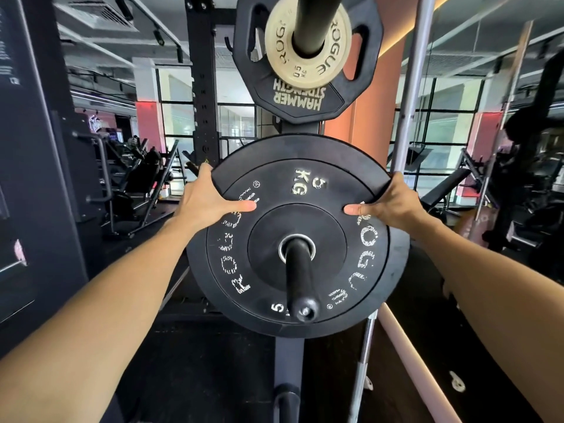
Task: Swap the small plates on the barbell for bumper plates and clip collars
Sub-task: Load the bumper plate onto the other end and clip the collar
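A black 5 kg Rogue bumper plate (297, 190) hangs on a black storage peg (300, 279) of the rack, with at least one more black plate behind it. My left hand (207, 199) grips its upper left rim, thumb across the face. My right hand (386, 203) grips the upper right rim the same way. Above, a small cream Rogue 0.5 kg plate (329, 56) sits on another peg (317, 16) in front of a black Hammer Strength plate (300, 100).
The black rack upright (203, 87) rises behind the plates at left. A bare silver bar (410, 96) stands upright at right, another silver bar (364, 367) runs down beside the rack base. A dark panel (33, 178) fills the left side. Gym machines stand in the background.
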The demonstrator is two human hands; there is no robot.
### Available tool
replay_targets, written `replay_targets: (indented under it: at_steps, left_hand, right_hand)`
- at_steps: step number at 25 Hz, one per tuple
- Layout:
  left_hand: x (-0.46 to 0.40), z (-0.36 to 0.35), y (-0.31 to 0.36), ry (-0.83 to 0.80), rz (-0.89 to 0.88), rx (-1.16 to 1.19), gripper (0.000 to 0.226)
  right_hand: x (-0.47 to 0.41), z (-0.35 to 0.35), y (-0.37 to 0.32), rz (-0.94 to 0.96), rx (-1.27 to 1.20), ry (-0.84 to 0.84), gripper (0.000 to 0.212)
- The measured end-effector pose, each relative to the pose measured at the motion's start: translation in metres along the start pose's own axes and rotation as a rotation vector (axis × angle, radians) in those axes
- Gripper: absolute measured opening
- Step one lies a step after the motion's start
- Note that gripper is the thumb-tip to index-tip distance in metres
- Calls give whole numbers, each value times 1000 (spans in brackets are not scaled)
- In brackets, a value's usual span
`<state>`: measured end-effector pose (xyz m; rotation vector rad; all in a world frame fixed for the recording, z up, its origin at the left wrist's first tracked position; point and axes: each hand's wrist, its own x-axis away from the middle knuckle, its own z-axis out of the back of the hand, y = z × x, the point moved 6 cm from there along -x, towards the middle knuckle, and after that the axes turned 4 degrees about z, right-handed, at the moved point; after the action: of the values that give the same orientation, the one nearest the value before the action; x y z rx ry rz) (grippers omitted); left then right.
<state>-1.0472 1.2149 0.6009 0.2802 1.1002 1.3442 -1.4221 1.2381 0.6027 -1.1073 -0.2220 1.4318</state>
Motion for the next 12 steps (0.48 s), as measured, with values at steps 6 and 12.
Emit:
replay_targets:
  at_steps: [6, 12]
  left_hand:
    - [50, 31, 20, -28, -8, -44, 95]
    - [116, 73, 43, -69, -30, -121, 111]
  right_hand:
    - [55, 27, -15, -36, 57, -7, 109]
    - [133, 64, -38, -52, 97, -16, 115]
